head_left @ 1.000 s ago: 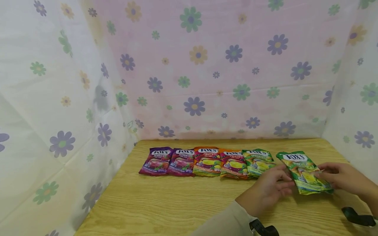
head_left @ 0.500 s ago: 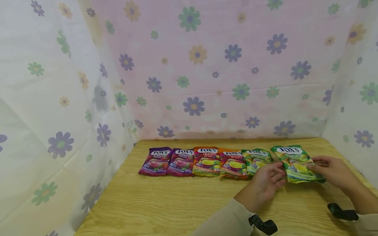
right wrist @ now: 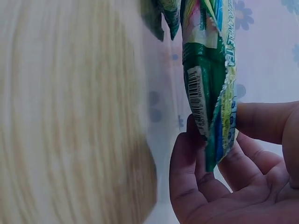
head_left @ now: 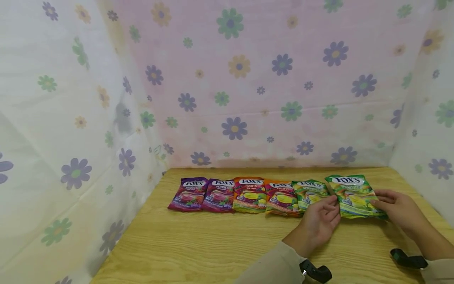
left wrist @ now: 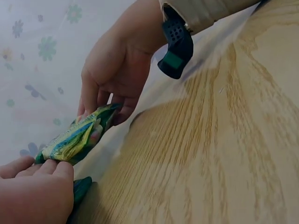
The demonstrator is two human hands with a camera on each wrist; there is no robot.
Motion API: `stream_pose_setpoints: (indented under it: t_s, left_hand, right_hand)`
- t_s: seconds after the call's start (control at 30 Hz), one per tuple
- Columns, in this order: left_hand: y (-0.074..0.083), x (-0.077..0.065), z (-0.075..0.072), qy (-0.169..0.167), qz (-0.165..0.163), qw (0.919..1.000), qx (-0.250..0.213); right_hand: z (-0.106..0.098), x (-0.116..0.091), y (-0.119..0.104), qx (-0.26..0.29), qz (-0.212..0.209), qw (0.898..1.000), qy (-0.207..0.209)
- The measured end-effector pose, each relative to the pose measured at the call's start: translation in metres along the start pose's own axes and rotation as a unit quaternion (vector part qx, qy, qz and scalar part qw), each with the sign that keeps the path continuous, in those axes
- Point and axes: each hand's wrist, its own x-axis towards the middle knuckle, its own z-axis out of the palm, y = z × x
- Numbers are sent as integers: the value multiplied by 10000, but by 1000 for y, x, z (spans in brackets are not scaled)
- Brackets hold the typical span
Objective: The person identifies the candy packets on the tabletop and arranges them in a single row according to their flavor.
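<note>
A green Fox's candy bag sits at the right end of a row of candy bags, tilted a little off the table. My right hand pinches its right edge, thumb on the printed front and fingers behind, as the right wrist view shows with the hand around the bag's end. At the bag's left edge, my left hand touches it with loosely bent fingers. The left wrist view has that hand against the bag. Another green bag lies just left, partly behind my left hand.
Two purple berry bags and two orange fruit bags lie side by side leftward along the back of the wooden table. Flowered cloth walls enclose the back and sides.
My right hand has moved the green bag left and toward the back, beside the other green bag, and straightened it somewhat. My left hand has shifted slightly left, staying at its edge.
</note>
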Motion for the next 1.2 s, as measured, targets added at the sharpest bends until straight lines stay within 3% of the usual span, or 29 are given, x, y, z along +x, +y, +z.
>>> stream_pose_setpoints:
  t_s: [0.33,0.6,0.8,1.2]
  left_hand:
    - [-1,3,-8,-211,-38,9997,-87]
    - [0,4,-7,-98,85,9998,-181]
    - [0,5,-4,-6,75,9998,-208]
    - [-2,6,0,47,116,9999,-78]
  right_hand:
    - [6,2,7,-60,-150,9997,168]
    - [7,1,5,504,79,9985,197]
    - [1,4,4,165,100,9998,65]
    - [-5,2,4,150,52,9998,-127]
